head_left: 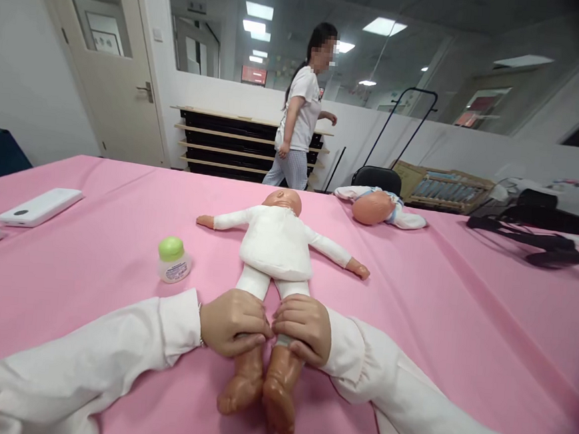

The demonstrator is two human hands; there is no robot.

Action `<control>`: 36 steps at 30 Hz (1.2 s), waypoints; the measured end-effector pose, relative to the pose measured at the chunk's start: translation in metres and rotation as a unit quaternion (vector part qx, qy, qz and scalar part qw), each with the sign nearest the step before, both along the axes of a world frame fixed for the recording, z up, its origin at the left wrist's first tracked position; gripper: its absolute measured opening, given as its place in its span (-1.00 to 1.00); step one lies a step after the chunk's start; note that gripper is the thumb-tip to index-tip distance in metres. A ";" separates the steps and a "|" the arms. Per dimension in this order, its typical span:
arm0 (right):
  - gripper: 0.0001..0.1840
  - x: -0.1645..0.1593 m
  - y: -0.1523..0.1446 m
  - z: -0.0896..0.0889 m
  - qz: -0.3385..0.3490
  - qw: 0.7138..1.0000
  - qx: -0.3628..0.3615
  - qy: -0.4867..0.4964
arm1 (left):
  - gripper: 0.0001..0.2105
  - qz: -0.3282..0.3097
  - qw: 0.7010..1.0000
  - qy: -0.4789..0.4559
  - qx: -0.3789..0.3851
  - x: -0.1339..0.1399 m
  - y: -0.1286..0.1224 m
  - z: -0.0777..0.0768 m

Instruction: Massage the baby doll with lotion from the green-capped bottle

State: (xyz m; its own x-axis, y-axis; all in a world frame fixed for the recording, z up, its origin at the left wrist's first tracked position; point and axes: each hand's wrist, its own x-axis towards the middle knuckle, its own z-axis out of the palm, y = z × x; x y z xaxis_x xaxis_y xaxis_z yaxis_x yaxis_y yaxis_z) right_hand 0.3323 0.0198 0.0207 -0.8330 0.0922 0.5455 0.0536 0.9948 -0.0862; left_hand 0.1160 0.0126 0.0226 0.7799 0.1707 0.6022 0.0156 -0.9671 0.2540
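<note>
A baby doll (278, 243) with a white cloth body lies on its back on the pink-covered table (132, 231), arms spread and feet toward me. My left hand (235, 322) is wrapped round one of its lower legs, just above the brown foot. Round the other lower leg my right hand (303, 328) is closed in the same way. Both thumbs rest on the near side of the legs, and the hands almost touch between them. A small jar (173, 265) with a green lid stands on the cloth beyond my left forearm.
At the table's far side lies a second doll (373, 207) in white clothing. White flat boxes (42, 207) are at the left, and black straps (533, 243) at the right. Behind the table a person (302, 111) walks past a low shelf (225, 138). A black chair (377, 177) stands nearby.
</note>
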 end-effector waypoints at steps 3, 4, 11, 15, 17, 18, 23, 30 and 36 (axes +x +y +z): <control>-0.53 0.005 0.003 0.000 -0.042 0.998 0.014 0.035 | -0.75 0.020 0.998 -0.054 -0.004 -0.003 0.001 -0.001; -0.52 0.006 0.005 0.000 -0.064 0.996 -0.001 0.054 | -0.75 0.041 0.996 -0.074 -0.018 -0.004 0.002 -0.001; -0.65 0.012 0.024 -0.013 -0.251 0.953 -0.140 0.096 | -0.73 0.292 0.931 -0.090 -0.201 0.000 0.021 -0.005; -0.58 0.014 0.032 -0.024 -0.305 0.941 -0.140 0.032 | -0.73 0.289 0.934 -0.064 -0.201 0.002 0.025 -0.008; -0.57 0.015 0.034 -0.026 -0.303 0.942 -0.144 0.024 | -0.71 0.291 0.936 -0.051 -0.193 0.002 0.025 -0.009; -0.57 0.015 0.034 -0.026 -0.298 0.943 -0.146 0.025 | -0.70 0.293 0.936 -0.046 -0.188 0.002 0.025 -0.009; -0.58 0.014 0.034 -0.022 -0.278 0.950 -0.136 0.040 | -0.70 0.304 0.938 -0.038 -0.161 0.002 0.023 -0.010; -0.60 0.013 0.033 -0.023 -0.249 0.965 -0.073 0.046 | -0.74 0.326 0.943 -0.034 -0.063 0.004 0.016 -0.011; -0.61 0.011 0.018 -0.013 -0.138 0.990 -0.009 0.027 | -0.75 0.221 0.975 -0.019 -0.008 0.002 0.003 -0.005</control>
State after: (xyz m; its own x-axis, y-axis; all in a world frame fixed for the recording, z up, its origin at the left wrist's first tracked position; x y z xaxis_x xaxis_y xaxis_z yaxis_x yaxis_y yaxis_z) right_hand 0.3436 0.0374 0.0075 -0.7443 0.3218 0.5852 0.3179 0.9413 -0.1132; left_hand 0.1179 0.0158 0.0178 0.6053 0.4936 0.6245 0.4195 -0.8646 0.2767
